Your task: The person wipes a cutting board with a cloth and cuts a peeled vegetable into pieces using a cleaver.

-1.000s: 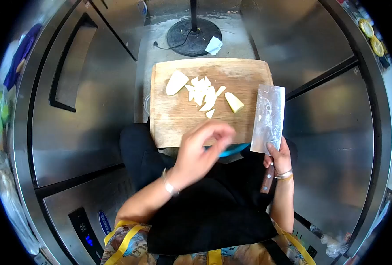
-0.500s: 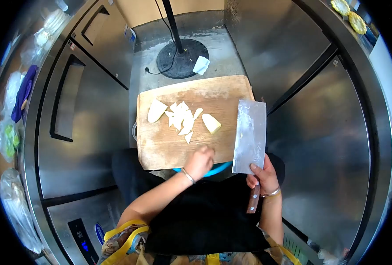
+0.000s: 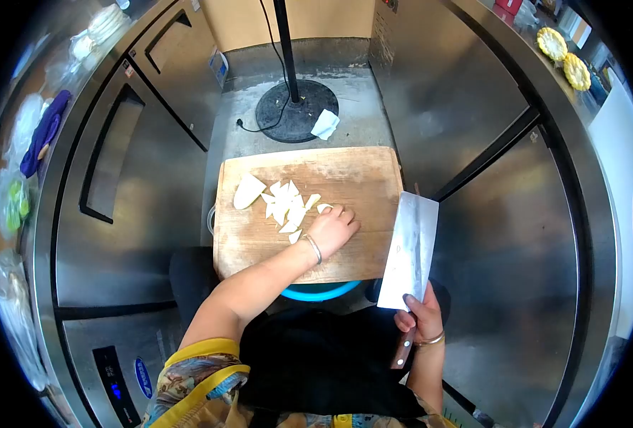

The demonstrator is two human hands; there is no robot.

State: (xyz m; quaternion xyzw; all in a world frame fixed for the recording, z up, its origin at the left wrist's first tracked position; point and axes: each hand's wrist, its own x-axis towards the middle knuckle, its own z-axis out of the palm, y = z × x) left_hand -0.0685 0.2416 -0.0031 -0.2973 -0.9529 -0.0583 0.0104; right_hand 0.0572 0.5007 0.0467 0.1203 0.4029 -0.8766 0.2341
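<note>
A wooden cutting board (image 3: 259,250) lies in front of me over my lap. On it, a large piece of peeled potato (image 3: 249,192) rests at the left, and a pile of small cut potato chunks (image 3: 281,208) lies beside it. My left hand (image 3: 333,230) reaches over the board, fingers curled on another potato piece (image 3: 323,207), which they mostly cover. To the right of the board, my right hand (image 3: 422,317) grips the wooden handle of a cleaver (image 3: 408,250), its broad blade pointing up and away from me.
The blue rim of a basin (image 3: 321,292) shows under the board. Steel refrigerator cabinets (image 3: 156,185) stand on both sides. Ahead are a round black stand base (image 3: 299,114), a cable and a crumpled white paper (image 3: 325,125). Corn pieces (image 3: 577,72) sit at the upper right.
My left hand has moved forward from the board's near edge onto the potato piece at the right of the pile. The cleaver stays in my right hand. The view has shifted slightly.
</note>
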